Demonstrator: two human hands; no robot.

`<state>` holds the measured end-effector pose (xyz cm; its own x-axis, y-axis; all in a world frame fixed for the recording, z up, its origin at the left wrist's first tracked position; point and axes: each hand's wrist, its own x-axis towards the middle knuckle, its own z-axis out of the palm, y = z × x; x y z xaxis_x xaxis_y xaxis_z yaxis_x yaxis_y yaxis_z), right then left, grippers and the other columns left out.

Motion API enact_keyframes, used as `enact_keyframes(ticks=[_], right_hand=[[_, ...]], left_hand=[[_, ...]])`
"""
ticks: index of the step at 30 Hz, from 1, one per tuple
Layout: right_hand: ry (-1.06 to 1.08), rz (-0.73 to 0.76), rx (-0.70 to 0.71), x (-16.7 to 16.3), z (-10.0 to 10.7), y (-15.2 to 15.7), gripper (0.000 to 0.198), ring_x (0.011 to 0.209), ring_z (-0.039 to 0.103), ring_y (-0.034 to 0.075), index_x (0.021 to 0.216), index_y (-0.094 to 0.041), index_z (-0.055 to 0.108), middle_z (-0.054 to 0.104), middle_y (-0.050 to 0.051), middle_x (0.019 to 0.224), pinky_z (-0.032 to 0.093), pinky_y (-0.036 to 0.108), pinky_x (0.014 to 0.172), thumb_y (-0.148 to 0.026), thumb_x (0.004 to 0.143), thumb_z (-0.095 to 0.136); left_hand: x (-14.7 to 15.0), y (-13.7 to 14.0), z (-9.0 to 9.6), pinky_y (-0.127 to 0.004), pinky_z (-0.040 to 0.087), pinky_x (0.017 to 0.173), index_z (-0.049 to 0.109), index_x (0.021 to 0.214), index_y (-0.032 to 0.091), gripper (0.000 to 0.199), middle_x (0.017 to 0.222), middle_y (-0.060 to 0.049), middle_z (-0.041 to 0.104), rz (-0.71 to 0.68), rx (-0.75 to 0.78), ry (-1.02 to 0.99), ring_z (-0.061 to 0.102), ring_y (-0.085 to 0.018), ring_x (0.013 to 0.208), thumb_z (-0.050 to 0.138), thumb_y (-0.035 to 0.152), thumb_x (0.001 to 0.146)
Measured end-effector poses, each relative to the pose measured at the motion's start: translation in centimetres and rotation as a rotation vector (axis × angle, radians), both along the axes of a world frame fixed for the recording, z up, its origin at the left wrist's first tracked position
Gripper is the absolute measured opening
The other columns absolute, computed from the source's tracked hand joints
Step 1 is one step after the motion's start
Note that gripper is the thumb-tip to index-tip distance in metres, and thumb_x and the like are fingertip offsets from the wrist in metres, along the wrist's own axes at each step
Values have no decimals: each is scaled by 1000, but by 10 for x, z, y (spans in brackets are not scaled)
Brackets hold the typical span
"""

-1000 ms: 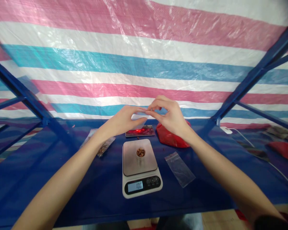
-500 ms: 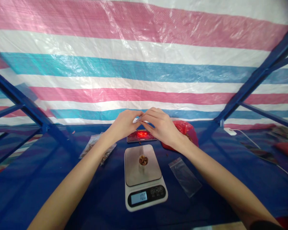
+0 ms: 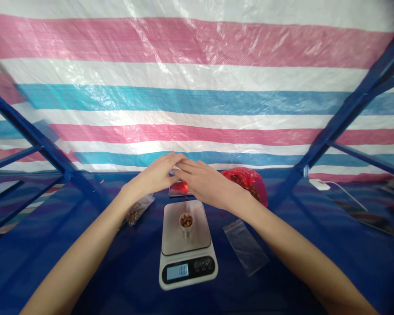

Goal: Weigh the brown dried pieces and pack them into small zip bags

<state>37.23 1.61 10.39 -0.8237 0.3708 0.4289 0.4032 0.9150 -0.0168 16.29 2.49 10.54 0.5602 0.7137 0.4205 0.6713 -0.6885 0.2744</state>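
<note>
My left hand [image 3: 159,173] and my right hand [image 3: 210,186] meet above the back of the blue surface, with their fingertips closed together. Between them shows a sliver of clear plastic [image 3: 177,168]; its shape is mostly hidden by my fingers. Nearer to me lies a white kitchen scale [image 3: 203,240] with a steel plate, its display reading about 10.0. A small cup [image 3: 186,221] of brown dried pieces stands upright on that plate. Right of the scale, a clear zip bag [image 3: 246,248] lies flat.
Behind my right wrist sits a red plastic bag [image 3: 261,186] holding brown pieces. A filled clear bag [image 3: 139,209] lies under my left forearm. A phone [image 3: 178,189] with a red screen is partly covered by my hands. Blue metal bars [image 3: 346,111] slope along both sides; striped sheeting hangs behind.
My joined hands have moved slightly left and my right hand is flatter, covering more of the phone. The view has shifted a little; the cup and reading look the same.
</note>
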Motion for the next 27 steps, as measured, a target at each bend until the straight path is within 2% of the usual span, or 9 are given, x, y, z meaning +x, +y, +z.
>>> enact_keyframes(ticks=[4,8,11,15,18,20,22,25,27], right_hand=[[13,59,-76,-3,1,-3,49,145,54,30,140,-19,61,62,16,150,48,53,117,-3,95,59],[33,89,-154,2,10,-9,57,149,50,28,149,-23,57,55,13,159,47,56,118,-1,96,55],[47,141,-205,1,9,-12,61,153,46,25,151,-28,57,54,9,162,44,54,120,0,96,51],[73,194,-216,-8,0,-14,62,147,52,24,148,-27,60,61,9,155,43,51,119,2,95,48],[210,138,-294,-5,-10,-20,51,129,64,24,139,-24,66,73,9,136,48,48,113,-1,98,48],[373,67,-420,5,-21,-27,36,119,68,23,133,-24,69,76,8,125,52,45,106,-11,102,53],[476,13,-579,19,-35,-34,28,116,69,23,131,-25,69,76,8,124,54,42,102,-25,104,63],[444,-19,-753,33,-60,-47,50,118,68,27,135,-25,66,74,10,128,54,44,102,-42,90,82],[381,-58,-779,36,-75,-55,69,119,67,29,139,-25,64,72,11,131,53,46,103,-47,80,91]], left_hand=[[-2,-6,6,-41,52,95,66,110,19,38,106,-8,71,10,6,43,66,-25,105,54,4,77],[-5,-16,7,-38,53,94,64,118,20,37,114,-7,72,5,-38,-55,68,-23,106,59,11,83],[-12,-23,0,-35,54,88,65,115,20,34,110,-6,73,42,-75,-148,70,-21,99,58,11,83],[-24,-33,-19,-36,53,85,65,103,20,22,100,-6,72,148,-31,-127,68,-23,94,58,13,84],[-33,-42,-40,-36,52,88,64,104,21,16,101,-6,70,198,-23,-151,67,-23,97,56,18,91],[-35,-49,-53,-35,51,88,64,108,22,16,99,-4,69,212,-39,-182,66,-22,95,53,20,96],[-34,-55,-65,-35,51,88,64,114,22,19,97,-4,69,217,-53,-184,64,-23,96,52,23,99],[-27,-60,-74,-36,50,86,62,117,22,20,101,-5,69,207,-54,-160,62,-23,97,53,23,99],[-22,-62,-76,-36,50,85,62,111,22,16,101,-5,69,170,-43,-140,60,-23,95,55,20,97]])
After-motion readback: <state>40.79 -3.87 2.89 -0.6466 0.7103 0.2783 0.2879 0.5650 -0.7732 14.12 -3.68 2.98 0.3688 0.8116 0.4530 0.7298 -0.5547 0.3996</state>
